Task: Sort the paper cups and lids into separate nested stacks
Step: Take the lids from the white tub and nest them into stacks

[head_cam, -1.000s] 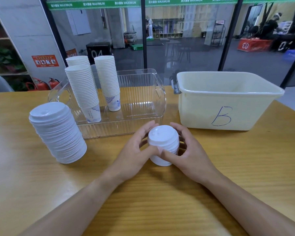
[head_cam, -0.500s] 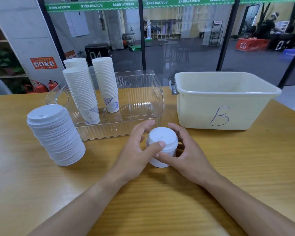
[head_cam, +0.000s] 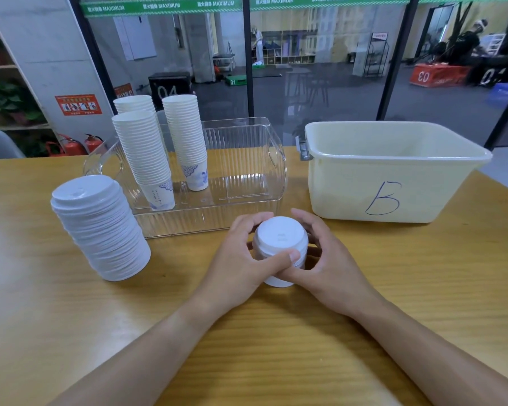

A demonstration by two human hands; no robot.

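Hands wrapped around a lidded cup

Hands meet at mid-table: the left hand (head_cam: 241, 259) and right hand (head_cam: 332, 259) curl their fingers around a lidded cup (head_cam: 279, 247) standing on the table (head_cam: 423, 273), just in front of the clear tray (head_cam: 247, 171). Cup stacks (head_cam: 147, 153) stand in the tray's left half. A lid stack (head_cam: 100, 227) leans to the left. The bin marked B (head_cam: 393, 171) sits behind to the right. Bare tabletop lies near the front edge.

Gym lobby, numbered plyo boxes (head_cam: 436, 75) beyond glass wall (head_cam: 320, 68), green signage (head_cam: 162, 6)
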